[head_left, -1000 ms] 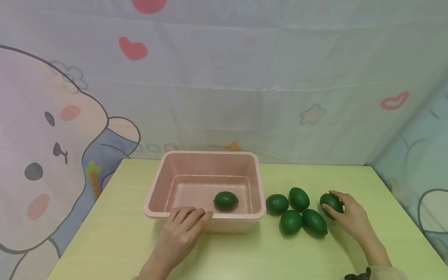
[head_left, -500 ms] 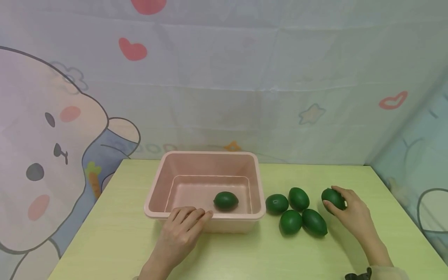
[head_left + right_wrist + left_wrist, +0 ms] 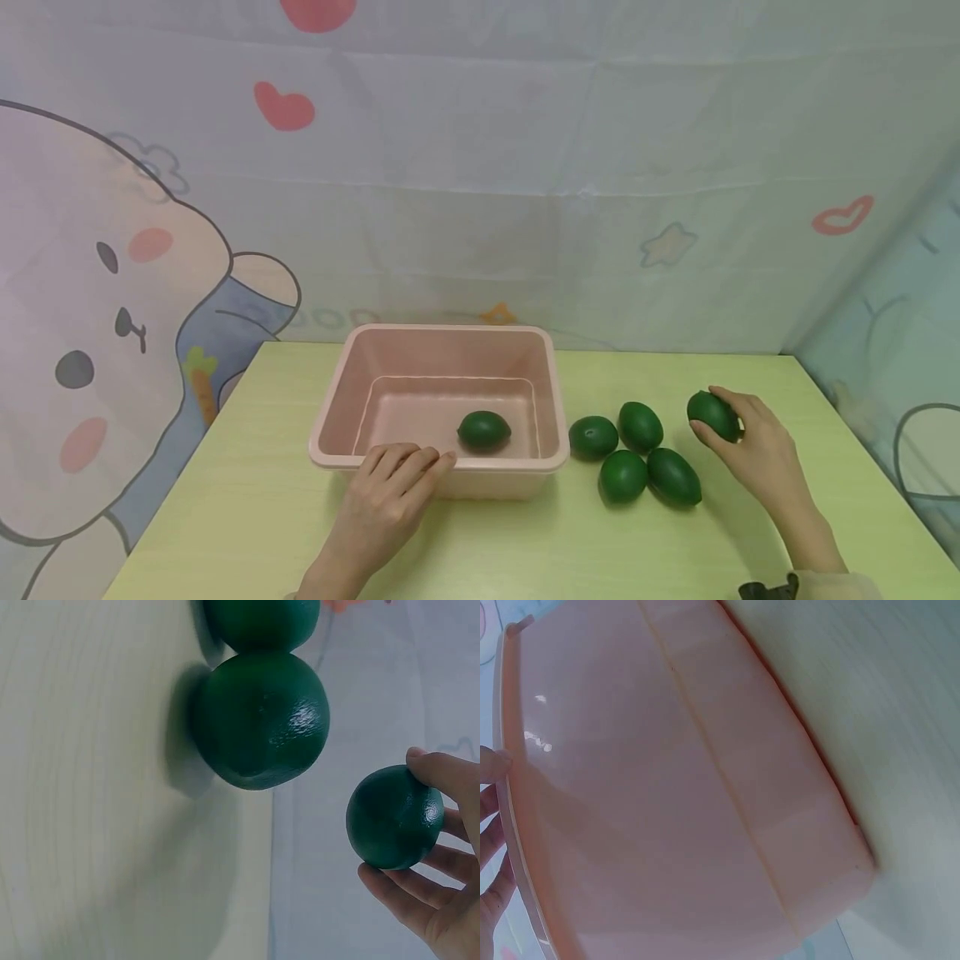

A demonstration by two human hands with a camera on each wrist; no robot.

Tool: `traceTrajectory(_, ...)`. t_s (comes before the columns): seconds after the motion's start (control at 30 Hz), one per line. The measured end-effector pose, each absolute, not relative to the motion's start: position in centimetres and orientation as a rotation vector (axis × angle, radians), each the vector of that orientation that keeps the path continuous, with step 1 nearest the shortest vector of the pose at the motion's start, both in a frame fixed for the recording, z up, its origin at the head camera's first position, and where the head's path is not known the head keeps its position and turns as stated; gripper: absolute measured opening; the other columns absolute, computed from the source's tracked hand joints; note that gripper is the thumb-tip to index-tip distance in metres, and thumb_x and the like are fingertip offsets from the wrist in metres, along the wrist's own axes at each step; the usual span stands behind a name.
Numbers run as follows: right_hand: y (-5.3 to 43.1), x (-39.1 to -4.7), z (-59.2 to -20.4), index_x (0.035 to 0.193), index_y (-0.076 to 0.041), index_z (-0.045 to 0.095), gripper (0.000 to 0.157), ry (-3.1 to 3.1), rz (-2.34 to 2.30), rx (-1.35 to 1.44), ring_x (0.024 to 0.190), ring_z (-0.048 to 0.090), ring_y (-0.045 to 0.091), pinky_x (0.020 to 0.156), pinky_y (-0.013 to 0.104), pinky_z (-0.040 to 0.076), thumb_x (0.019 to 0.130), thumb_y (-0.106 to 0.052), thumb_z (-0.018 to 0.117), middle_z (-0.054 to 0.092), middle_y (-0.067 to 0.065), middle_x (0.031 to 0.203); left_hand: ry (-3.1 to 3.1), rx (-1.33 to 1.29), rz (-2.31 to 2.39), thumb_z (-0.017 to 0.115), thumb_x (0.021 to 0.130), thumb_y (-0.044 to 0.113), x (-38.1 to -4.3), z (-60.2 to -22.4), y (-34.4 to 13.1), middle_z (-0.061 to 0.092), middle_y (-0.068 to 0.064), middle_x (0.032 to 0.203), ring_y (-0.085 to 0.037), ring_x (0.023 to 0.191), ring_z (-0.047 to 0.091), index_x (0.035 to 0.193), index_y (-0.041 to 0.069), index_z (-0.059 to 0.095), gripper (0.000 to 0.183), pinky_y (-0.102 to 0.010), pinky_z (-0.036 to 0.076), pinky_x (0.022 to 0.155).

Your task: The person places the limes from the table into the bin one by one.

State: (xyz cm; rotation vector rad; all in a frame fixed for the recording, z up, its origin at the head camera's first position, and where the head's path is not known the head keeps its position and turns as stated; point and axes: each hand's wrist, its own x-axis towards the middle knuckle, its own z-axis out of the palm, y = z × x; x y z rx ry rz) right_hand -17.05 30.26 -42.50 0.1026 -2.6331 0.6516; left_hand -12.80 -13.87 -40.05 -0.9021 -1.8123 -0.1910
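My right hand (image 3: 761, 454) holds a dark green lime (image 3: 712, 416) between thumb and fingers, above the table's right side. In the right wrist view that held lime (image 3: 394, 817) shows against the backdrop, thumb on one side and fingers on the other. My left hand (image 3: 393, 500) grips the near rim of a pink plastic basin (image 3: 450, 331), its fingers hooked over the edge. One lime (image 3: 483, 430) lies inside the basin, towards the right. Several more are clustered on the table between the basin and my right hand, including a lime (image 3: 674, 477) nearest that hand.
The pale yellow-green table (image 3: 600, 550) ends at the back against a printed cloth backdrop (image 3: 480, 167). The leftmost loose lime (image 3: 593, 437) sits close beside the basin's right wall. Bare tabletop shows at left and front.
My right hand has raised its lime up and slightly away from the cluster. My left hand and the basin stay where they were.
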Motion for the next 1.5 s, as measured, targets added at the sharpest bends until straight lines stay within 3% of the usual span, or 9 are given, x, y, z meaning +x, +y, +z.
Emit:
traceTrajectory(0.4, 29.2, -16.8, -41.4, 0.125, -0.013, 0.053, 0.055, -2.592, 0.633, 0.141, 0.086, 0.053, 0.024, 0.058, 0.023, 0.040, 0.078, -0.035, 0.070, 0.056, 0.013, 0.112, -1.803, -0.903, -0.182, 0.045, 0.093, 0.009, -12.8, -39.9, -13.8, 0.066, -0.001, 0.080, -0.018, 0.073, 0.058, 0.090, 0.010, 0.071, 0.026, -0.029, 0.047, 0.068)
traceTrajectory(1.5, 24.5, -17.6, -37.2, 0.125, -0.016, 0.054, 0.055, -2.454, 0.604, 0.302, 0.091, 0.053, 0.018, 0.062, 0.030, 0.041, 0.074, -0.028, 0.074, 0.057, 0.006, 0.113, -1.820, -0.902, -0.206, 0.045, 0.093, 0.011, -12.7, -40.0, -13.9, 0.066, -0.001, 0.081, -0.018, 0.073, 0.058, 0.091, 0.010, 0.071, 0.027, -0.029, 0.047, 0.069)
